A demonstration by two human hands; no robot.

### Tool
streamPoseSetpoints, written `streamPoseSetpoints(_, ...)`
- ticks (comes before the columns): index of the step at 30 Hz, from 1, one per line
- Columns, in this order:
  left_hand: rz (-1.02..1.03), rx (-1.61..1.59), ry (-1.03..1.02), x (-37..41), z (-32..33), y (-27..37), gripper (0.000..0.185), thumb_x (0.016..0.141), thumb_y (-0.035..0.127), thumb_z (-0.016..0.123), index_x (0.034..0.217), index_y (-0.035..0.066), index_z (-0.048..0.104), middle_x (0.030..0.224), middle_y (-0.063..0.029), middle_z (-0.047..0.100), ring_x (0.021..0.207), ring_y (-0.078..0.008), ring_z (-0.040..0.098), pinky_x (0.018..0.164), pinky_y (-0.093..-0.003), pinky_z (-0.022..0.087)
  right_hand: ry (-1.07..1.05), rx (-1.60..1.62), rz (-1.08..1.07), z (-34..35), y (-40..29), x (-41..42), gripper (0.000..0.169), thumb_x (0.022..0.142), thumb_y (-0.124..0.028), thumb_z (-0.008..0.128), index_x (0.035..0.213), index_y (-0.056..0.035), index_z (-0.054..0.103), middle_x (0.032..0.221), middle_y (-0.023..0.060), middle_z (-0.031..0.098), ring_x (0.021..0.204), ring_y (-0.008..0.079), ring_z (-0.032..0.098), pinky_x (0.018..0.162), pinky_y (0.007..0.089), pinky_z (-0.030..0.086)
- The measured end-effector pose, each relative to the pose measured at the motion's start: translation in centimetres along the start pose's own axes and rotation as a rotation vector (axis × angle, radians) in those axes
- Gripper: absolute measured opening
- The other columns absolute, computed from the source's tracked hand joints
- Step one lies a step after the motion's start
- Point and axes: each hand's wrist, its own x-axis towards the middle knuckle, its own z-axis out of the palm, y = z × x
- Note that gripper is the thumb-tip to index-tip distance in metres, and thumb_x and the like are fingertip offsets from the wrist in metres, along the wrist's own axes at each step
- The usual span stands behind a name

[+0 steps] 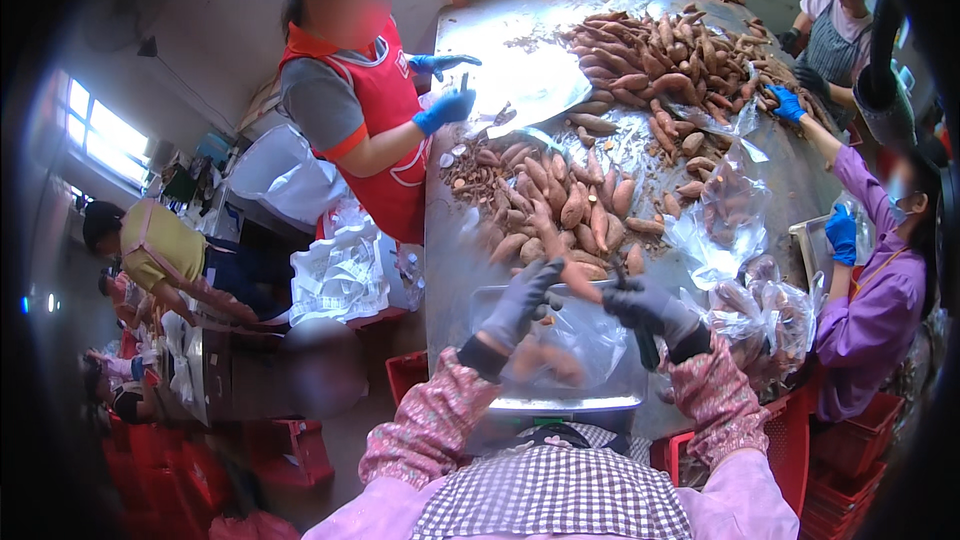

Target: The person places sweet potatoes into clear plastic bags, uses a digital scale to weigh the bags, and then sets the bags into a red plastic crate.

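A long sweet potato (576, 274) spans the gap between my two grey-gloved hands. The fingertips of my left hand (517, 304) are at its left side, and I cannot tell whether they grip it. My right hand (652, 311), by its lower end, is closed around a dark-handled tool (646, 349); the tool's working end is hard to make out. Below both hands lies a metal tray (566, 403) with a clear plastic bag (600, 330) and blurred sweet potatoes (551, 361) in it. Just past the tray is a heap of sweet potatoes (559, 191).
A larger sweet potato pile (667, 60) covers the far right of the metal table (450, 270). Filled plastic bags (757, 315) sit right of my hand. Co-workers in blue gloves stand left (352, 105) and right (874, 300). Red crates (862, 435) are at lower right.
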Motion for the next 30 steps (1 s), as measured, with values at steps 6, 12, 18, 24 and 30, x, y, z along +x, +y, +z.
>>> streamPoseSetpoints(6, 0.377, 1.087, 0.157, -1.7, 2.7, 0.8, 0.042, 0.079, 0.041, 0.069, 0.098, 0.005, 0.059, 0.086, -0.0138, 0.065, 0.079, -0.0299, 0.063, 0.066, -0.0393, 0.047, 0.346, -0.966, -0.584, 1.0, 0.2, 0.1, 0.030, 0.085, -0.015, 0.055, 0.113, -0.0059, 0.059, 0.101, 0.0207, 0.061, 0.093, 0.0375, 0.059, 0.080, 0.0434, 0.047)
streamPoseSetpoints(12, 0.521, 1.522, 0.247, -2.2, 2.9, -0.8, 0.036, 0.076, 0.037, 0.069, 0.089, 0.007, 0.056, 0.080, -0.0169, 0.063, 0.074, -0.0365, 0.061, 0.065, -0.0437, 0.047, 0.249, -1.269, -0.572, 2.3, -2.3, 1.1, 0.017, 0.080, -0.011, 0.055, 0.095, -0.0028, 0.055, 0.096, 0.0196, 0.062, 0.090, 0.0384, 0.059, 0.075, 0.0450, 0.047)
streamPoseSetpoints(18, 0.634, 1.371, 0.347, -3.9, 2.9, 0.2, 0.031, 0.077, 0.033, 0.069, 0.092, 0.009, 0.057, 0.080, -0.0166, 0.063, 0.075, -0.0368, 0.062, 0.063, -0.0423, 0.048, 0.471, -1.304, -0.121, -6.3, 0.8, 4.8, 0.021, 0.080, -0.018, 0.055, 0.095, -0.0040, 0.063, 0.088, 0.0217, 0.064, 0.086, 0.0372, 0.061, 0.076, 0.0431, 0.048)
streamPoseSetpoints(24, 0.197, -0.161, 0.126, -1.4, -1.9, -0.7, 0.035, 0.085, 0.035, 0.064, 0.105, 0.007, 0.060, 0.086, -0.0069, 0.064, 0.073, -0.0172, 0.061, 0.066, -0.0275, 0.051, 0.597, -1.013, -0.552, -1.4, 0.9, 3.5, 0.031, 0.082, -0.012, 0.055, 0.111, -0.0033, 0.059, 0.098, 0.0210, 0.063, 0.088, 0.0373, 0.061, 0.080, 0.0377, 0.048)
streamPoseSetpoints(30, 0.257, -0.290, 0.080, -1.9, -1.0, -1.3, 0.027, 0.091, 0.026, 0.059, 0.115, 0.014, 0.059, 0.106, -0.0073, 0.062, 0.085, -0.0203, 0.062, 0.072, -0.0296, 0.053, 0.435, -0.824, -0.785, 5.1, -0.7, 2.4, 0.024, 0.080, -0.008, 0.055, 0.101, 0.0005, 0.059, 0.093, 0.0228, 0.061, 0.089, 0.0411, 0.057, 0.077, 0.0440, 0.047)
